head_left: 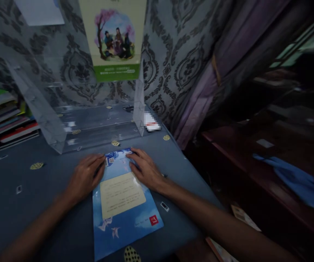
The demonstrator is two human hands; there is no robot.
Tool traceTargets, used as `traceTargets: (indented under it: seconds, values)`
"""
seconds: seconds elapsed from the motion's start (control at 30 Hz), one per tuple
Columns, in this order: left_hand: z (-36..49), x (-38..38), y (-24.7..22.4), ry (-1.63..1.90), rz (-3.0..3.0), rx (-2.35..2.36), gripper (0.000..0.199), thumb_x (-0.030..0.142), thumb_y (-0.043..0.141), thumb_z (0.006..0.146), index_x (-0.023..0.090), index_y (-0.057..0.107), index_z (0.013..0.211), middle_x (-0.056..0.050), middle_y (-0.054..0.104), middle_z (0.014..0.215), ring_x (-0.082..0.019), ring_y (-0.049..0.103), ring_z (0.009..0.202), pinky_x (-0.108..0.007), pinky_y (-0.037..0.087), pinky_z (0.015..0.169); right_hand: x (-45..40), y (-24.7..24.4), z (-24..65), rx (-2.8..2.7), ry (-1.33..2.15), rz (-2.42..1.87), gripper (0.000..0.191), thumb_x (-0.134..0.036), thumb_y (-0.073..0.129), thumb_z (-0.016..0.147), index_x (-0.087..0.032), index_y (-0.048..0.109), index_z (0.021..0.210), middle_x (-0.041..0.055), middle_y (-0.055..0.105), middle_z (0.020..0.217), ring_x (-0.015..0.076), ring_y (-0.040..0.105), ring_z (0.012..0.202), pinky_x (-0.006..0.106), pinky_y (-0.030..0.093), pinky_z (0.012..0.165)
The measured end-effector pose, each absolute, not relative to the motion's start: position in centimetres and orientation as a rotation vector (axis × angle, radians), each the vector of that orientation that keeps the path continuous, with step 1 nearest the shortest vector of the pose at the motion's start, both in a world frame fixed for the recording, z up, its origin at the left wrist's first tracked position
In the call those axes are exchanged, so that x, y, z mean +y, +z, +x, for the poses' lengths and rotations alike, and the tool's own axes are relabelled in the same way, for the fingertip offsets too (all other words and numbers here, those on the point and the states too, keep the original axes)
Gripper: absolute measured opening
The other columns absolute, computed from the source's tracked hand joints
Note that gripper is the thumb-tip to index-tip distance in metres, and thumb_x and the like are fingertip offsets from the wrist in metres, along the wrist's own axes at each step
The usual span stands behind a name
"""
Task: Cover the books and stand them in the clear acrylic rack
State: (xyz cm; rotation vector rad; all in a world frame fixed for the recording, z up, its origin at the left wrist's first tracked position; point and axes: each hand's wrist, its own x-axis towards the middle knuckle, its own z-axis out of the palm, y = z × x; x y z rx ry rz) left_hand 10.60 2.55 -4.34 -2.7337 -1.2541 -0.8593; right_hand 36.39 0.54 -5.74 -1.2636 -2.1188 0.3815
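Note:
A blue booklet (124, 233) with a cream text panel and a small red mark lies flat on the table, its far end pointing towards the wall. At its upper left edge rests my left hand (87, 174), slightly blurred, fingers together and gently bent, not closed round anything. My right hand (145, 169) lies over the upper right edge, open, with fingertips on the booklet and the thumb apart. Just beyond the booklet stands a clear plastic rack (99, 136) with nothing in its lower part.
A stack of books (7, 120) sits at the left. A picture sheet with a green band (116, 72) is upright behind the rack. To the right are a small white item (152, 123), the table edge, a purple curtain (197, 94) and a blue cloth (296, 178) on a dark surface.

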Motion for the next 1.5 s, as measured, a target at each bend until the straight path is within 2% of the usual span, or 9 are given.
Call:
traceTargets:
  seconds: [0.27, 0.73, 0.87, 1.07, 1.5]
  values:
    - [11.4, 3.4, -4.5, -0.816, -2.829, -1.116, 0.039, 0.041, 0.041, 0.101, 0.022, 0.065, 0.125, -0.01, 0.069, 0.126, -0.03, 0.065, 0.115, -0.049, 0.055, 0.098, 0.4, -5.2, 36.3, -2.129, 0.402, -1.321, 0.034, -0.018, 0.052, 0.094, -0.011, 0.063, 0.126, 0.0195, 0.055, 0.138, 0.0296, 0.05, 0.131, 0.049, 0.045, 0.108]
    - [14.4, 4.9, -4.4, -0.752, -2.941, -0.909, 0.04, 0.034, 0.041, 0.1, 0.022, 0.06, 0.132, -0.011, 0.067, 0.13, -0.029, 0.063, 0.118, -0.051, 0.051, 0.101, 0.4, -5.1, 36.3, -2.113, 0.417, -1.318, 0.033, -0.018, 0.054, 0.094, -0.013, 0.063, 0.125, 0.0178, 0.055, 0.138, 0.0266, 0.051, 0.129, 0.045, 0.043, 0.11]
    - [15.2, 5.5, -4.7, -0.78, -2.96, -0.873, 0.04, 0.033, 0.041, 0.1, 0.024, 0.059, 0.134, -0.009, 0.066, 0.131, -0.027, 0.062, 0.119, -0.05, 0.051, 0.102, 0.4, -5.1, 36.3, -2.094, 0.394, -1.323, 0.033, -0.017, 0.054, 0.092, -0.017, 0.061, 0.125, 0.0153, 0.055, 0.138, 0.0256, 0.053, 0.127, 0.045, 0.046, 0.107]
    - [16.1, 6.1, -5.2, -0.784, -2.963, -0.801, 0.04, 0.031, 0.04, 0.101, 0.021, 0.057, 0.136, -0.01, 0.065, 0.132, -0.026, 0.062, 0.119, -0.048, 0.051, 0.103, 0.0, -4.3, 36.3, -2.1, 0.278, -1.38, 0.03, -0.016, 0.056, 0.092, -0.019, 0.062, 0.121, 0.0132, 0.061, 0.129, 0.0261, 0.056, 0.121, 0.047, 0.045, 0.104]
    - [16.0, 6.9, -5.3, -0.638, -3.11, -0.773, 0.048, 0.022, 0.037, 0.101, 0.025, 0.042, 0.149, -0.008, 0.053, 0.148, -0.022, 0.051, 0.135, -0.044, 0.045, 0.112, 0.2, -4.5, 36.5, -2.066, 0.29, -1.386, 0.028, -0.014, 0.056, 0.09, -0.021, 0.063, 0.116, 0.0116, 0.066, 0.124, 0.0268, 0.056, 0.116, 0.048, 0.045, 0.1]
